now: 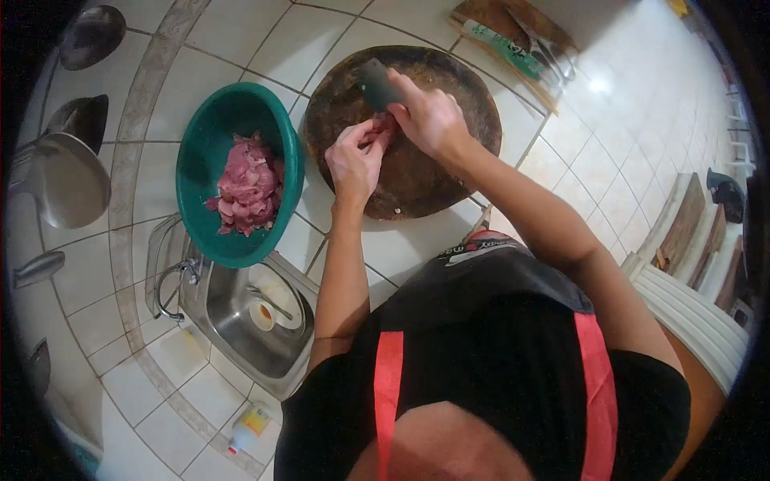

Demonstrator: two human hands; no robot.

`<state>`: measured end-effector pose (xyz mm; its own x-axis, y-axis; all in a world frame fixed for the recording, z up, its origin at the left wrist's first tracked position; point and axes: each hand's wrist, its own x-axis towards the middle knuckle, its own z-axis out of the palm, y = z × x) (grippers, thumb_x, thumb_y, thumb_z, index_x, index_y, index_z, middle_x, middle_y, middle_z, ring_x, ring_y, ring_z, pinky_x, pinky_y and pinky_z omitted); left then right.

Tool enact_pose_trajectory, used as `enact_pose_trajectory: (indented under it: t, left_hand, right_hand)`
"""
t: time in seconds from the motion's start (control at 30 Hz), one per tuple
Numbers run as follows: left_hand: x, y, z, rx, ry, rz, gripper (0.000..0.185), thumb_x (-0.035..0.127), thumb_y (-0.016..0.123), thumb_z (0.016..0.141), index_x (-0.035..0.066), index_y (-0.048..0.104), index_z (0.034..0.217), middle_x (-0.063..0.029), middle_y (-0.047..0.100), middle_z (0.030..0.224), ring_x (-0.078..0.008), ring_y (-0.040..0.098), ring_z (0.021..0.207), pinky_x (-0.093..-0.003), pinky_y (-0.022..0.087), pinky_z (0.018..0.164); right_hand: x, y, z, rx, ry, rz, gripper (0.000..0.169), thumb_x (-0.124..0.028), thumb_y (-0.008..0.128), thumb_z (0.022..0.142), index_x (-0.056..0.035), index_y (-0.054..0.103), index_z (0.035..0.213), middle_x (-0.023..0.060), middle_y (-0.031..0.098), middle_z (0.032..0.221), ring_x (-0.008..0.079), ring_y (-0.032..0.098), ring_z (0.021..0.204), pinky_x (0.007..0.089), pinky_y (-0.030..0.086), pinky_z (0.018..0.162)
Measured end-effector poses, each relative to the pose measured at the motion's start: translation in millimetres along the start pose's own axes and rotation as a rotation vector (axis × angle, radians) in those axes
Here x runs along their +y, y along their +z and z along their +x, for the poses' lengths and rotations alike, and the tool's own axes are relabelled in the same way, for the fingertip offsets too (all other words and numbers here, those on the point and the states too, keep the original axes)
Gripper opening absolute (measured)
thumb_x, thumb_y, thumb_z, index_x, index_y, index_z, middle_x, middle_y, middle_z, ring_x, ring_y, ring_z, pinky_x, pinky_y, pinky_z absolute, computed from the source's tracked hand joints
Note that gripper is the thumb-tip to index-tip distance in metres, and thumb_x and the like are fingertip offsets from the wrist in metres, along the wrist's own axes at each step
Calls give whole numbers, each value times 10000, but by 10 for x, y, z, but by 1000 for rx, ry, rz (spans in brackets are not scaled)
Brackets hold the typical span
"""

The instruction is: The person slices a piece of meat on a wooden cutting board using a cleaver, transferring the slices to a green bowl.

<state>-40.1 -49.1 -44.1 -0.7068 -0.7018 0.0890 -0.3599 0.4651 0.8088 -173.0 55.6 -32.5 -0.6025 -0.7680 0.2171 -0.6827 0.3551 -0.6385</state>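
A round, dark wooden chopping block (421, 180) lies on the tiled counter before me. Over its middle, my right hand (434, 120) grips a cleaver, whose dark blade (380, 85) points away from me and is slightly blurred. My left hand (356, 157) pinches a small piece of raw meat (388, 122) close beside the blade; the fingers of both hands partly hide it. Left of the block stands a green plastic basin (198, 132) with a pile of raw meat pieces (249, 183) inside. The cleaver's handle is covered by my right hand.
A steel sink (225, 300) with a faucet (165, 291), a plate (286, 288) and a cup (262, 315) lies nearer on the left. Ladles (72, 180) hang along the left wall. Scissors (544, 51) and a green packet (502, 48) rest at the far right; a bottle (249, 427) stands near-left.
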Motion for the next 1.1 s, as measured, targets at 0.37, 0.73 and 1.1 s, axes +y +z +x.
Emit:
enact_pose_trajectory:
  t: [0.37,0.73,1.1]
  left_hand:
    - [-136,133,-60,51,-72,-229,218,62,724,847,-23,700,1047,-114,689,985,-161,699,827,-292,602,716]
    - [-30,92,-58,117,44,-39,246,125,665,917,53,676,1152,-117,594,1074,-152,652,745,-259,548,664]
    - [86,197,38,243,136,387,179,138,717,798,24,624,899,-152,629,810,-313,639,715,-421,531,688]
  right_hand:
    - [-14,-85,-375,-69,46,93,538,-220,630,893,-129,444,1390,231,671,754,435,659,688,529,546,651]
    - [-59,-36,-12,-51,100,100,380,-247,573,939,-146,543,1304,246,688,861,449,673,803,542,549,740]
    - [6,2,-111,-27,20,38,466,-275,589,928,-167,474,1366,220,693,829,440,675,757,544,550,719]
